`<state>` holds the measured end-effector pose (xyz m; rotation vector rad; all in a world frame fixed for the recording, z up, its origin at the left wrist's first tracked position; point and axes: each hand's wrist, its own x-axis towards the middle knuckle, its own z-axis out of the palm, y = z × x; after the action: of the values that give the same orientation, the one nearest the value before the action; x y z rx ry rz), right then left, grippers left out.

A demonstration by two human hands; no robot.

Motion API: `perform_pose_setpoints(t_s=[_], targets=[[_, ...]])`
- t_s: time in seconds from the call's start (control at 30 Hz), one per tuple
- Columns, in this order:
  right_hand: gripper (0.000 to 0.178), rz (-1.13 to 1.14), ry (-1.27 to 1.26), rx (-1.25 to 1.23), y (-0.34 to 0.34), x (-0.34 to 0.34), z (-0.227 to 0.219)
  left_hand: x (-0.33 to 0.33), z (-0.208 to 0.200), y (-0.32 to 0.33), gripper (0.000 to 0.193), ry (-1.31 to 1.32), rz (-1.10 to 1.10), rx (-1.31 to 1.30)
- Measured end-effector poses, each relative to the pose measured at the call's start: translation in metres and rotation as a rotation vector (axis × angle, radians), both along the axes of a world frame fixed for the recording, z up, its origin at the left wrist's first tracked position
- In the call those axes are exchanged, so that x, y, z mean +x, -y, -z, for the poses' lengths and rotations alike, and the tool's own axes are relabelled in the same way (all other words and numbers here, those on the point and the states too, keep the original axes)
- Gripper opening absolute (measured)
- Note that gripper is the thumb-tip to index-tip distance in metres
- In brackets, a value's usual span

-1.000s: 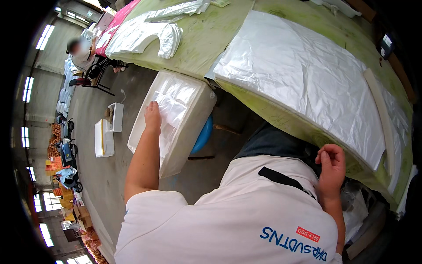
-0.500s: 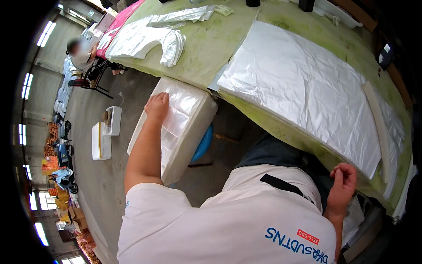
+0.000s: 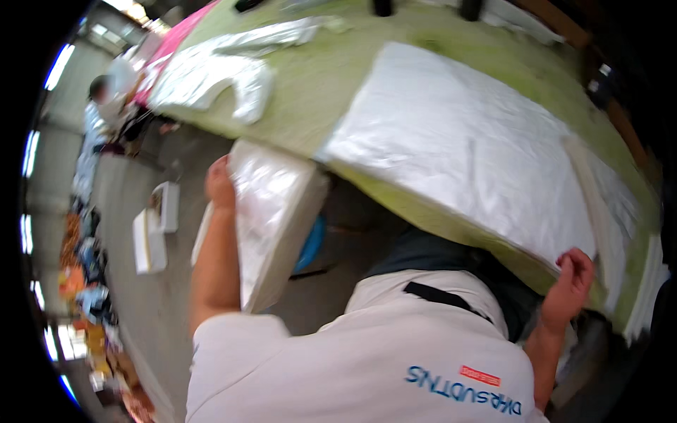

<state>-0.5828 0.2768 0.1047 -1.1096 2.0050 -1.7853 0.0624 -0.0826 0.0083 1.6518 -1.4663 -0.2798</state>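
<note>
My left hand (image 3: 220, 183), smeared by motion, is at the left edge of a pale box-shaped block (image 3: 271, 204) topped with clear shiny film. Its fingers look bent, but whether they grip the film or edge is hidden. My right hand (image 3: 570, 289) is beside the front edge of the green-covered table (image 3: 310, 92), fingers loosely curled and apart, nothing visible in them. Close to it lies a wide stack of shiny white plastic sheets (image 3: 465, 155), with a long pale strip (image 3: 589, 197) across its right end.
Cut white plastic pieces (image 3: 218, 77) lie at the table's far left. Dark cylindrical objects (image 3: 383, 7) stand at the back. White foam boxes (image 3: 149, 241) sit on the floor at left. Under the block is something blue (image 3: 310, 247). Another person (image 3: 113, 95) sits far left.
My left hand has moved left across the film to the block's edge. My right hand has risen slightly and moved right, its fingers loosening. The whole view has shifted and blurred.
</note>
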Motion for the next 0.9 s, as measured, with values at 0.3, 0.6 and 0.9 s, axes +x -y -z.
perform_pose_setpoints(t_s=[0.3, 0.6, 0.9], targets=[[0.049, 0.166, -0.867, 0.704, 0.005, -0.104, 0.002, -0.235, -0.075, -0.080, 0.040, -0.265, 0.463, 0.135], [0.054, 0.366, -0.981, 0.618, -0.018, -0.160, -0.024, -0.395, -0.125, -0.159, 0.023, -0.544, 1.314, 0.217], [0.054, 0.148, -0.517, 0.603, -0.054, -0.156, -0.033, -0.472, -0.124, -0.194, 0.029, -0.537, 1.617, 0.446]])
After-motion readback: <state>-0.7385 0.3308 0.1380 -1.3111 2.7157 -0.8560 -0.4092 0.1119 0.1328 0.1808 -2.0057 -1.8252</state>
